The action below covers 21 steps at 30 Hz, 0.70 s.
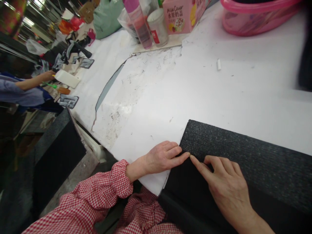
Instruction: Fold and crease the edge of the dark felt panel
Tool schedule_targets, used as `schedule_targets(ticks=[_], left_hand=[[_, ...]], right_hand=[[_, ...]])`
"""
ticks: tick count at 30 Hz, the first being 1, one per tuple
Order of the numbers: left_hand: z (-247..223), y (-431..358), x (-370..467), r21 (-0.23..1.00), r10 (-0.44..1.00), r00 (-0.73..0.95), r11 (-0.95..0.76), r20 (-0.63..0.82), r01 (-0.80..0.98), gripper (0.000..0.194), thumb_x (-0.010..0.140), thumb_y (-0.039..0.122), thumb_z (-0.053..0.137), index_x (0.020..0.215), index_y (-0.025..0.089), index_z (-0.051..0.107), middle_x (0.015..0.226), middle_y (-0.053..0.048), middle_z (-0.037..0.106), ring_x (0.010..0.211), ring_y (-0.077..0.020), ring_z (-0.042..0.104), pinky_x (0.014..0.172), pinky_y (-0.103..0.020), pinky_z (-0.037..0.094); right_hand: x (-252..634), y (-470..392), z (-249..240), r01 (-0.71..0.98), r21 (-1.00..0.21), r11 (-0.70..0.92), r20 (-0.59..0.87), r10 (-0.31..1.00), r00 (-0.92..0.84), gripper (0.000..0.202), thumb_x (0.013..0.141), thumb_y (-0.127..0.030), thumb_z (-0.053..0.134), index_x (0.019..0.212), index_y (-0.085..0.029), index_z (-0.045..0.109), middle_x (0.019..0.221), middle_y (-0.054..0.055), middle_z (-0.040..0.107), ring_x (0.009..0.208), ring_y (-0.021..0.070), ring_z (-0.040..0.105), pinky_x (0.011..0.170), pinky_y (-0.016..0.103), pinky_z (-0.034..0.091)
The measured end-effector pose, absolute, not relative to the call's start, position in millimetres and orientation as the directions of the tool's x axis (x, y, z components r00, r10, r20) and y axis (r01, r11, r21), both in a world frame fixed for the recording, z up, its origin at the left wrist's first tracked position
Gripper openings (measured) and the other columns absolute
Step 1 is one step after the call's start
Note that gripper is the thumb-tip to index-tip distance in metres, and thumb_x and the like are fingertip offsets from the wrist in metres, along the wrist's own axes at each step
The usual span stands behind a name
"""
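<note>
A black sheet [195,185] with a speckled dark grey strip [234,143] along its far side lies on the white table. My left hand [165,156] rests at the sheet's left edge, its index fingertip pressing where strip and black part meet; its fingers lie stretched out. My right hand [226,185] is on the sheet just to the right, its index fingertip meeting the left one and its other fingers curled. No held object shows in either hand.
A pink basket [255,19], a pink box [180,16], a jar [158,27] and a bottle [140,26] stand at the back. White chalk [218,64] lies mid-table. At left, a person's hand [47,75] is near a white bottle [67,78].
</note>
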<state>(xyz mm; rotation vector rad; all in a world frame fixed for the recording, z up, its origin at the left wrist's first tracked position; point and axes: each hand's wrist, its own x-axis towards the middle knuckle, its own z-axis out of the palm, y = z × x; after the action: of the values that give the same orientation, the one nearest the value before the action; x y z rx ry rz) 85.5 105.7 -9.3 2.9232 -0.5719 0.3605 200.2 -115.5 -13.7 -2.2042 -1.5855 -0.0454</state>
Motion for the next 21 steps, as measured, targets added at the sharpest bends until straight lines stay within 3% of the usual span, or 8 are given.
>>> schedule_targets(ticks=[7, 11, 14, 18, 21], left_hand=[[-9.9, 119.0, 69.7, 0.136, -0.262, 0.926, -0.942, 0.270, -0.306, 0.029, 0.090, 0.009, 0.057, 0.118, 0.014, 0.058, 0.106, -0.008, 0.059, 0.102, -0.0203, 0.056, 0.081, -0.034, 0.055], [-4.1, 121.0, 61.4, 0.234, -0.158, 0.937, -0.943, 0.312, -0.237, 0.018, 0.092, 0.010, 0.055, 0.109, 0.012, 0.059, 0.108, -0.009, 0.059, 0.109, -0.0216, 0.054, 0.088, -0.038, 0.055], [2.1, 104.7, 66.4, 0.296, -0.093, 0.934, -0.934, 0.344, -0.202, 0.020, 0.092, 0.008, 0.054, 0.111, 0.011, 0.059, 0.111, -0.009, 0.060, 0.111, -0.0210, 0.054, 0.093, -0.038, 0.053], [3.5, 78.9, 76.5, 0.231, -0.205, 0.942, -0.935, 0.267, -0.269, 0.030, 0.093, 0.012, 0.054, 0.123, 0.008, 0.056, 0.110, -0.010, 0.064, 0.109, -0.0221, 0.055, 0.091, -0.037, 0.053], [-1.0, 73.5, 76.1, 0.166, -0.198, 0.951, -0.956, 0.237, -0.241, 0.030, 0.095, 0.014, 0.052, 0.125, 0.010, 0.056, 0.109, -0.009, 0.065, 0.107, -0.0218, 0.055, 0.087, -0.038, 0.052]], right_hand=[[199.2, -115.4, -14.0, 0.905, -0.334, -0.264, 0.262, 0.896, 0.358, 0.037, 0.094, -0.014, 0.047, 0.128, -0.026, 0.059, 0.093, 0.006, 0.055, 0.086, 0.0217, 0.046, 0.076, 0.038, 0.034], [199.1, -115.2, -12.9, 0.906, -0.324, -0.273, 0.270, 0.891, 0.365, 0.038, 0.093, -0.012, 0.050, 0.126, -0.028, 0.060, 0.093, 0.005, 0.055, 0.087, 0.0214, 0.047, 0.077, 0.038, 0.034], [199.2, -114.6, -12.5, 0.906, -0.324, -0.273, 0.270, 0.891, 0.365, 0.038, 0.093, -0.012, 0.049, 0.126, -0.027, 0.060, 0.093, 0.005, 0.056, 0.087, 0.0212, 0.047, 0.077, 0.038, 0.034], [198.3, -113.2, -12.8, 0.906, -0.320, -0.276, 0.279, 0.886, 0.369, 0.034, 0.094, -0.013, 0.048, 0.123, -0.025, 0.062, 0.092, 0.005, 0.056, 0.085, 0.0205, 0.047, 0.077, 0.037, 0.034], [199.1, -115.5, -13.1, 0.906, -0.334, -0.261, 0.279, 0.891, 0.360, 0.034, 0.095, -0.015, 0.048, 0.124, -0.024, 0.061, 0.094, 0.005, 0.057, 0.089, 0.0208, 0.048, 0.080, 0.037, 0.035]])
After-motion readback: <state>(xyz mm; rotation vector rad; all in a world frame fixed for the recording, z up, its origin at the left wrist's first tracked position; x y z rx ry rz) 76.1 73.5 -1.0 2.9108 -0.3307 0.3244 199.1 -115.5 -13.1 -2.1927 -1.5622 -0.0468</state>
